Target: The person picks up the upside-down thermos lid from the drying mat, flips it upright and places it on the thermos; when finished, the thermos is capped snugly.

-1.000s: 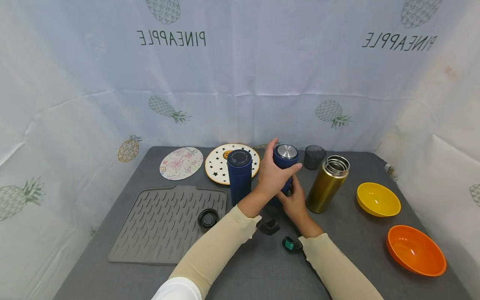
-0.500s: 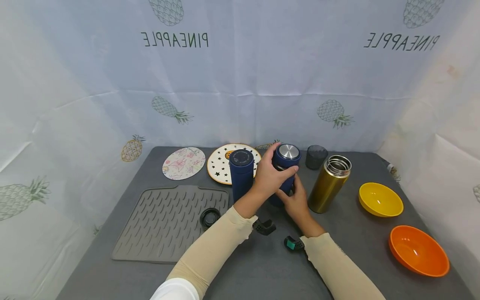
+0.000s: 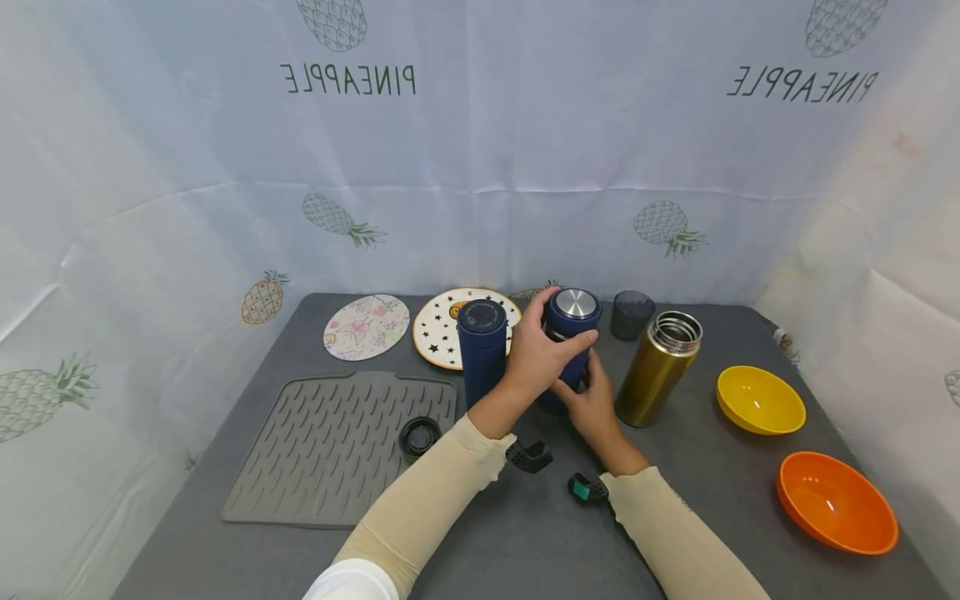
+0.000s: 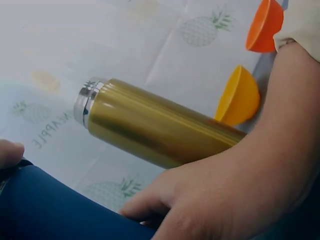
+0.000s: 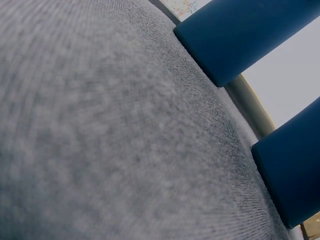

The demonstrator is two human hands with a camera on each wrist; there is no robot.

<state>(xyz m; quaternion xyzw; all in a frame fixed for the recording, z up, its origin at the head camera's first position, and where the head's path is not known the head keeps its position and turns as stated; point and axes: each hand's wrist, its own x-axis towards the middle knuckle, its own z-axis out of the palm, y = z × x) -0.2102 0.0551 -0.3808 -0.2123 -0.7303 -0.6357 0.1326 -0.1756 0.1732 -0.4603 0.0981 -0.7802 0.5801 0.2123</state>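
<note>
A navy blue thermos [image 3: 576,327] with a brushed-metal disc on its lid stands upright between both hands. My left hand [image 3: 538,354] grips it around the lid, thumb across the front. Lower down, my right hand [image 3: 592,407] holds the body. A thin ring shows at the seam under the lid. In the left wrist view the blue body [image 4: 65,207] slants below the left thumb [image 4: 9,153], with the right hand [image 4: 215,195] around it. A second navy thermos [image 3: 482,350] stands just left. The right wrist view shows two blue bases [image 5: 245,37] but no hand.
Right of the hands stand a lidless gold thermos [image 3: 651,375] and a dark glass [image 3: 630,315]. Yellow [image 3: 759,400] and orange [image 3: 836,502] bowls sit farther right. A grey drying mat [image 3: 322,458] with a black lid [image 3: 418,437], a starry plate [image 3: 435,329] and a floral oval [image 3: 366,327] lie left.
The left hand's fingers have shifted lower and turned slightly on the lid, and the ring beneath it has come into sight. Right hand and other things hold their places.
</note>
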